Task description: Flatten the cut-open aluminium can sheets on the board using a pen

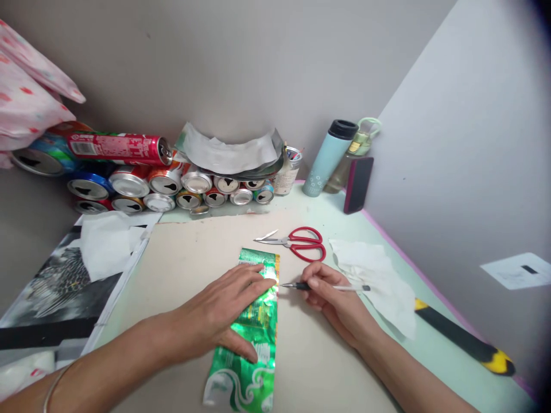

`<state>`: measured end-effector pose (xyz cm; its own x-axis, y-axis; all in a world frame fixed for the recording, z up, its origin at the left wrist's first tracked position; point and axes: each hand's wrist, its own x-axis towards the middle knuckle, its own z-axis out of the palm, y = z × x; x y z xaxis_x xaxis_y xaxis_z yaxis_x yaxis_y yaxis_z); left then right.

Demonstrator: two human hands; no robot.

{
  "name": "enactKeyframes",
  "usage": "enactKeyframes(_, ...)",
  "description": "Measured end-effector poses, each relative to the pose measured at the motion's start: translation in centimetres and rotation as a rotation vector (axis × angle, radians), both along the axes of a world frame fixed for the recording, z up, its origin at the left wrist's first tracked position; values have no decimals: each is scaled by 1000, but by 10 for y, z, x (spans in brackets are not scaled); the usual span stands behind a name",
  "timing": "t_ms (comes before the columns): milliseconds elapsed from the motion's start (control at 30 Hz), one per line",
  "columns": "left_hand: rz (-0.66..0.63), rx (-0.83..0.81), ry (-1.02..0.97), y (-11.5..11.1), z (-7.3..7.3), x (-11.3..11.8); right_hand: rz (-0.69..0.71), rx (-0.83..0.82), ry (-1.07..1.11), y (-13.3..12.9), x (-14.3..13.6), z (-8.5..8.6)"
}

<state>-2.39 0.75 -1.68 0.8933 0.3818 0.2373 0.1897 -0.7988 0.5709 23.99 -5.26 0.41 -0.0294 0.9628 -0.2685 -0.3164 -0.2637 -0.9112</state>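
Green printed sheet of thin shiny metal (266,324) lies lengthwise under the left hand (235,295), on a pale beige board (185,252). That hand is spread over it, palm down, fingers and thumb apart, bearing on the sheet without gripping it. Just beside its fingertips, the right hand (329,289) pinches a slim pen with a black grip and clear barrel (297,285), its point at the sheet's right edge; whether it touches, I cannot tell. The step in hand seems to be steadying the sheet while placing the pen at that edge. Any stroke from here would call for firm, even pressure from the left hand and a light, controlled pen. Red-handled metal scissors (284,241) lie just beyond the right hand, crumpled white paper (379,275) to its right, and stacked coloured drinks cans (197,182) well beyond the left.
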Motion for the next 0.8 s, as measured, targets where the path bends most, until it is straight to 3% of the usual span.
enactKeyframes(233,15,-8,8,-2,-7,0,28,36,-8,-1,0,-3)
enactKeyframes(800,-4,-20,24,0,-5,3,125,102,-135,-4,4,-14)
